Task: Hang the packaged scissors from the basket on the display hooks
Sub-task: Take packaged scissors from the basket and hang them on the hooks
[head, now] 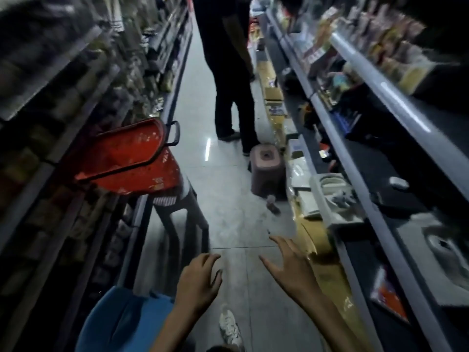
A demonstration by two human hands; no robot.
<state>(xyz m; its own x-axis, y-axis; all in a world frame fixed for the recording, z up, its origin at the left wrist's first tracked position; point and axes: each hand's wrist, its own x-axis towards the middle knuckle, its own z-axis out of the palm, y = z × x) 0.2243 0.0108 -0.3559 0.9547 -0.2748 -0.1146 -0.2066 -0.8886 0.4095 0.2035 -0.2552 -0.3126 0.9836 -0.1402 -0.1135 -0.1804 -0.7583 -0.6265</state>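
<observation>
A red shopping basket (132,158) sits tilted on a dark stool (177,207) at the left of the aisle, its black handle sticking out to the right. Its contents are too blurred to make out. My left hand (199,283) hangs low in the middle of the view, fingers loosely curled and holding nothing. My right hand (291,268) is beside it, fingers spread and empty. Both hands are well below and right of the basket. No packaged scissors or display hooks can be picked out in the blur.
Stocked shelves (63,97) line the left and shelves (368,123) line the right. A person in dark trousers (228,92) stands up the aisle. A brown plastic stool (266,171) and cardboard boxes (322,262) lie along the right. A blue stool (124,321) is at bottom left.
</observation>
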